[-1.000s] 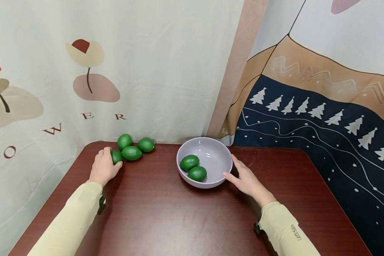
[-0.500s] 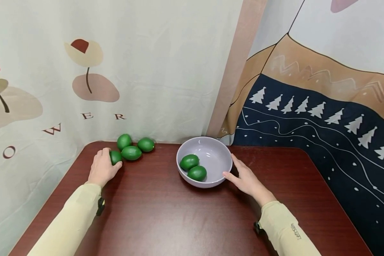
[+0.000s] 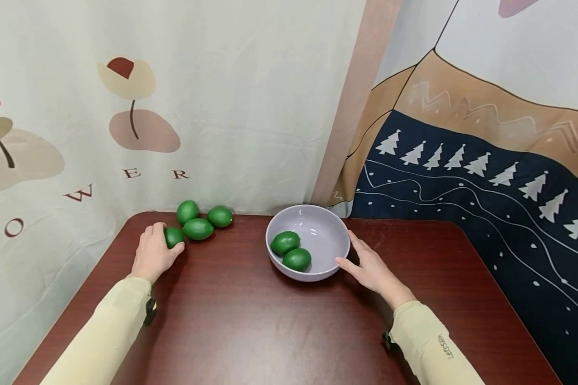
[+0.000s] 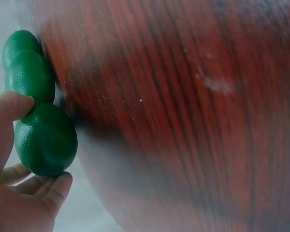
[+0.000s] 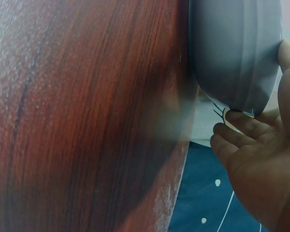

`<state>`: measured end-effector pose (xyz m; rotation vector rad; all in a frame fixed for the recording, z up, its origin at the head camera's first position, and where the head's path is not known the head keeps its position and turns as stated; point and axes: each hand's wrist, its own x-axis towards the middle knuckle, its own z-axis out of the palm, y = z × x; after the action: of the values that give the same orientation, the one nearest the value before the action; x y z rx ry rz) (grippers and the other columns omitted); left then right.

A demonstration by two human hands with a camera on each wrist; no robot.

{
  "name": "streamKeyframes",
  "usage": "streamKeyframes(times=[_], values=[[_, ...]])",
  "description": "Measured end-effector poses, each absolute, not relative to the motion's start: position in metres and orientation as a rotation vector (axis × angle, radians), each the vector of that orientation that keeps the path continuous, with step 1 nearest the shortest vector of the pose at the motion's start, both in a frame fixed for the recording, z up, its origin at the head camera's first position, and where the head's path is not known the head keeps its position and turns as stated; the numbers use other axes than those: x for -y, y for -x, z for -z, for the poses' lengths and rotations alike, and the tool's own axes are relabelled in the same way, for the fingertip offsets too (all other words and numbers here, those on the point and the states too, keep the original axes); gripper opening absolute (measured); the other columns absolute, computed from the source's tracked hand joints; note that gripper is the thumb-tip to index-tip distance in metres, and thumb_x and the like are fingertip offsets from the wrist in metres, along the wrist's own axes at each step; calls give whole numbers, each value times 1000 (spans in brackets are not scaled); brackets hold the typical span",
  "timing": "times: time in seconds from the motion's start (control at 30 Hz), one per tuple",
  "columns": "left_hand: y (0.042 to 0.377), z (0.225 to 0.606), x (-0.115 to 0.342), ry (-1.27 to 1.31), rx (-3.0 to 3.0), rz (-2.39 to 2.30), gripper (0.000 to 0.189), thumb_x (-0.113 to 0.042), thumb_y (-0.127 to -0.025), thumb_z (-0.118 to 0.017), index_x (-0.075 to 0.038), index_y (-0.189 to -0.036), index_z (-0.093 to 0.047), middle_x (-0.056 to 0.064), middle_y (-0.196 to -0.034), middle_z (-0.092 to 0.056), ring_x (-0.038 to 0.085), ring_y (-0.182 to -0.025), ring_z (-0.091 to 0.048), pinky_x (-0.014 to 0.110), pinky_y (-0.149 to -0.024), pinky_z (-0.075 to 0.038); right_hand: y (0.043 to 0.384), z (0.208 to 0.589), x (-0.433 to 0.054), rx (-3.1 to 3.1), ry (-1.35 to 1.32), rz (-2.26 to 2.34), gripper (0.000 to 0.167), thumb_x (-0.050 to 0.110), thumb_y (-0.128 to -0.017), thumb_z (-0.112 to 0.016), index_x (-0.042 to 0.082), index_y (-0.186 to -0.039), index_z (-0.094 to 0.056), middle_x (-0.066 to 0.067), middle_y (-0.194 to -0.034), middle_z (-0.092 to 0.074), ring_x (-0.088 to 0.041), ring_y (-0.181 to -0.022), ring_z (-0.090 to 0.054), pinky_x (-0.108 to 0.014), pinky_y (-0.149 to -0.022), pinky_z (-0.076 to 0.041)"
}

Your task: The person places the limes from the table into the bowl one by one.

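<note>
At the table's far left, my left hand (image 3: 153,252) grips a lime (image 4: 47,145) between thumb and fingers; part of it is hidden behind the hand in the head view. Beside it lie several other limes: one touching lime (image 3: 198,229), one behind (image 3: 187,212) and one to the right (image 3: 220,216). A pale lilac bowl (image 3: 327,240) stands right of centre with two limes (image 3: 285,243) against its left inner wall. On the bowl's right side, my right hand (image 3: 373,270) holds it, thumb over the rim and fingers along the outer wall (image 5: 237,58).
Everything stands on a dark red-brown wooden table (image 3: 250,321). A pale curtain (image 3: 250,133) hangs right behind its far edge. To the right is a dark blue cloth with white trees (image 3: 443,187).
Nearly nothing differs: the view shifts very slightly. Both hands stay in place, the left on the lime and the right at the bowl.
</note>
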<state>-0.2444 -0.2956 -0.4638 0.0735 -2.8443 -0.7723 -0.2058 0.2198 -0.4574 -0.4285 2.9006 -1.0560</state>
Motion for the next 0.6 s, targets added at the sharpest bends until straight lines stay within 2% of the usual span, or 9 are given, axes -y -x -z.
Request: streamKeyframes(times=[0.6], values=[[243,460,291,-63,2813,780,66,-22,-94,-69,14,-141,-38,37,-133,-40,51,-117,-41,67,-91,-42,206,459,-221,-2911,437,1058,86,35,-99,-69,-4,-162,-23,-27,-164,-30,-45,-150,-32,-61,-119,-29]])
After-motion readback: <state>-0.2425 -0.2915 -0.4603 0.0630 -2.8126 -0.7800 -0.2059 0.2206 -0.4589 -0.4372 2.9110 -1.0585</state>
